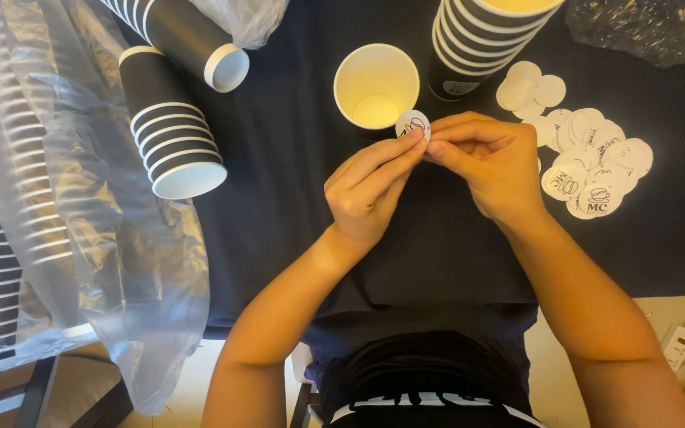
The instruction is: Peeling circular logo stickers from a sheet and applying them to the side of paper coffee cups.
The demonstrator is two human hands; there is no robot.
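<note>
Between your fingertips you pinch a round white sticker [413,124] with black print. More such stickers [588,162] lie heaped right of your hands, near clear plastic wrapping [81,198] at left.

Round white sticker [413,124], dark logo, pinched upright beside open cup [376,85].

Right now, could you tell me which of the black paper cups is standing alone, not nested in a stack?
The single cup just above the hands, upright with its open cream inside showing. The others are nested: two stacks lying at left and one stack at top right.

White sticker [413,124], black-striped cups [172,135]
</note>
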